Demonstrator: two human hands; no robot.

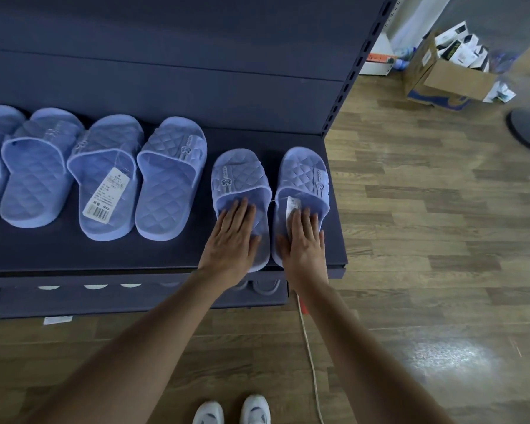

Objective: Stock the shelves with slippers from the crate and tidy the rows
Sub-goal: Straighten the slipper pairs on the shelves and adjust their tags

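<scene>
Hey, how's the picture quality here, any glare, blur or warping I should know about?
Head view: dim bluish light over the shelf; a bright glare patch on the wood floor, lower right; wide-angle distortion bends the shelf upright; the cardboard box, top right, looks soft.

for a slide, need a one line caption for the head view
Left hand and right hand rest flat on the rightmost slipper pair on the dark shelf.

A shop: slotted display shelving (pixel 346 87) carries rows of barcode-tagged slippers (pixel 104 179), stock boxes (pixel 450 71) on the floor.
</scene>
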